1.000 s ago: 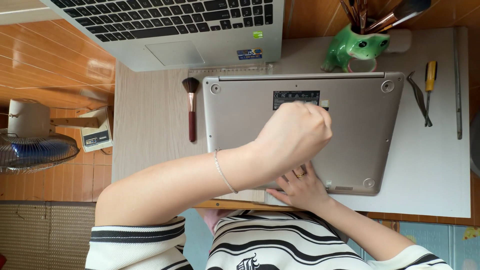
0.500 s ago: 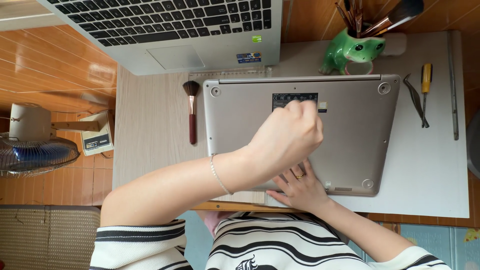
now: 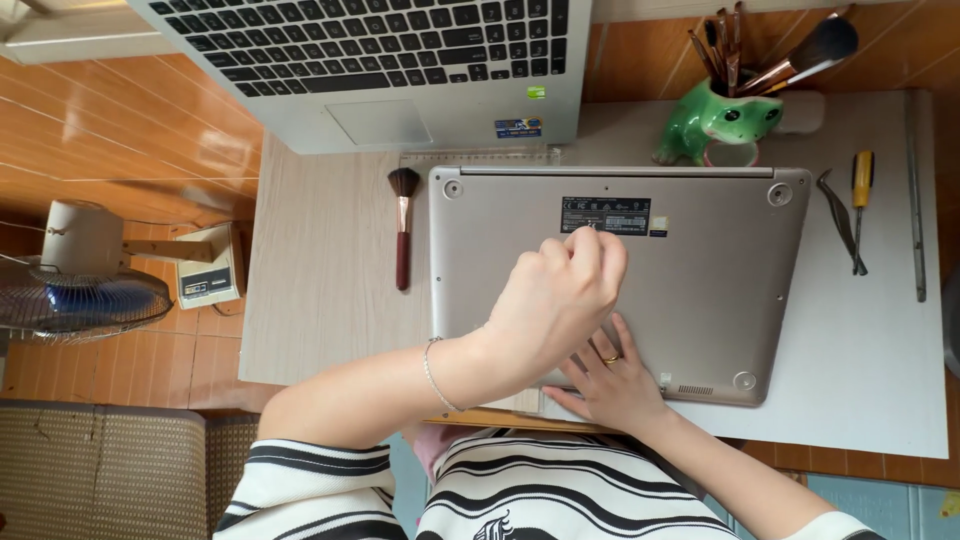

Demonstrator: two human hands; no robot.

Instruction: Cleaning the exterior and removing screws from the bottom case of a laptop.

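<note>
Silver-grey laptop (image 3: 690, 270), flipped base-up, is lying on the pale grey work mat (image 3: 880, 360), near edge just at the person's body. Left hand (image 3: 555, 300) is hovering over the middle of the base panel, fingers curled tight into a fist; can't tell if anything small is pinched inside. Right hand (image 3: 610, 380) is pressing flat and open on the near edge, gripping nothing. Best approach, I'd judge: right palm pinning the shell, left wrist staying vertical and steady. Fist is hiding the panel beneath it. Yellow-handled screwdriver (image 3: 861, 195) and grey tweezers (image 3: 838, 215) are lying well apart on the right, untouched.
</note>
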